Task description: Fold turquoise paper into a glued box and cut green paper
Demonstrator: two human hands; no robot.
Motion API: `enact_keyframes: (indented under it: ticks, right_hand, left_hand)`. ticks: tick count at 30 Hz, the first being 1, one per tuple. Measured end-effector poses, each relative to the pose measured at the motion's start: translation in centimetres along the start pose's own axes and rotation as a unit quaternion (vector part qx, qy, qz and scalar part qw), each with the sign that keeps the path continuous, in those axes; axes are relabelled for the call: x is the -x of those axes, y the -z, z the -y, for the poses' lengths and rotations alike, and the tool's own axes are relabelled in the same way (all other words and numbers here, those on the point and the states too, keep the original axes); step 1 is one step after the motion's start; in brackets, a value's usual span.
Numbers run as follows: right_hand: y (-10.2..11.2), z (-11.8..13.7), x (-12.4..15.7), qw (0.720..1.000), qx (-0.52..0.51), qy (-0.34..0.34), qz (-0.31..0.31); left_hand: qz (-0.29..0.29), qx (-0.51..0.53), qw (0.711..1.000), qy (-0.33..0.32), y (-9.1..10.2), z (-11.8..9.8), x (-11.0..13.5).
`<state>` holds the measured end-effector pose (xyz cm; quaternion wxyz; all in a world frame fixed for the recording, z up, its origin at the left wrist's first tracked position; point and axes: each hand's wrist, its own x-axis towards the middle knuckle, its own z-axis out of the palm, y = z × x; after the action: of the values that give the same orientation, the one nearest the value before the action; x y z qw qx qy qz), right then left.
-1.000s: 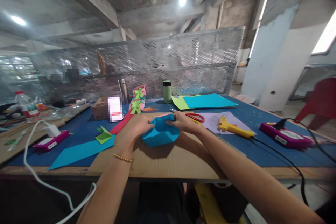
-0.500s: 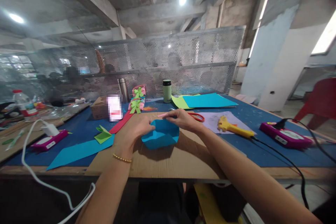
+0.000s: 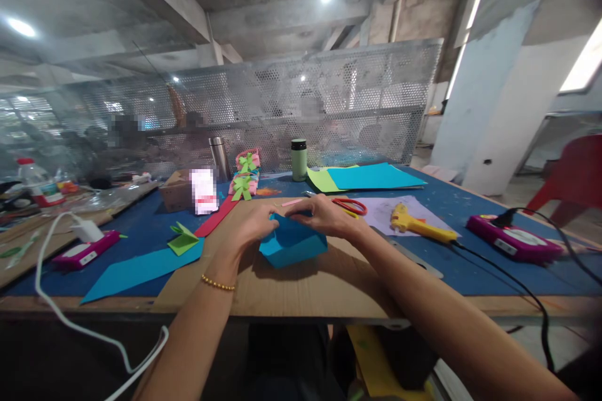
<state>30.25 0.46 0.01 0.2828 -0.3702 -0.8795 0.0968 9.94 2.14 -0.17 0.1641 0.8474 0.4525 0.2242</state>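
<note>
A blue paper box (image 3: 294, 250), open at the top, is between my hands over a brown cardboard sheet (image 3: 291, 297). My left hand (image 3: 254, 227) grips its left rim, thumb and fingers closed on the paper. Curled over the far right rim, my right hand (image 3: 327, 216) pinches the paper there; some fingertips are hidden behind the wall. Just beyond the box lies a small pink strip (image 3: 291, 202). Red-handled scissors (image 3: 355, 207) rest right of my right hand.
A yellow glue gun (image 3: 414, 225) lies on lilac paper, its black cord trailing off the front edge. Magenta power strips (image 3: 512, 239) sit at both sides. Blue and green sheets (image 3: 376, 177), a green bottle (image 3: 299, 160) and bow-trimmed pink pieces (image 3: 244, 178) stand farther back.
My right fingertips have moved from beside the pink strip down onto the box's far rim. The box has shifted slightly right and tilted. My left hand keeps its hold.
</note>
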Motion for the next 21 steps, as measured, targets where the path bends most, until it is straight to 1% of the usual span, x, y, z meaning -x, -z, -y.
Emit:
enact_keyframes:
  ticks: [2,4,8,10,12,15,19,20,21]
  right_hand:
    - [0.1,0.1,0.1,0.999,-0.008,0.034,0.018]
    - [0.1,0.1,0.2,0.998,-0.015,0.054,0.041]
    - [0.5,0.1,0.5,0.993,-0.013,0.023,0.116]
    - [0.9,0.1,0.7,0.989,-0.008,0.007,0.149]
    - [1.3,0.0,0.9,0.986,0.006,0.000,0.166]
    - [1.6,-0.3,1.0,0.985,0.026,0.002,0.172]
    - [1.3,-1.0,0.9,0.978,0.023,0.014,0.205]
    - [1.2,-1.1,0.9,0.977,0.017,0.013,0.212]
    - [1.1,-1.2,0.9,0.976,0.010,0.010,0.216]
  left_hand:
    - [0.016,0.005,1.000,-0.002,0.1,-0.1,0.0]
    - [0.026,0.025,0.999,0.006,0.2,-0.3,0.1]
    - [0.060,0.072,0.991,0.097,0.1,-0.8,0.4]
    - [0.083,0.081,0.986,0.119,0.0,-1.0,0.4]
    - [0.103,0.084,0.984,0.115,-0.1,-1.1,0.4]
    - [0.122,0.103,0.981,0.106,0.2,-1.2,0.6]
    - [0.161,0.157,0.972,0.066,0.6,-0.7,0.9]
    - [0.168,0.168,0.969,0.064,0.6,-0.4,0.8]
    - [0.163,0.173,0.969,0.067,0.6,-0.2,0.7]
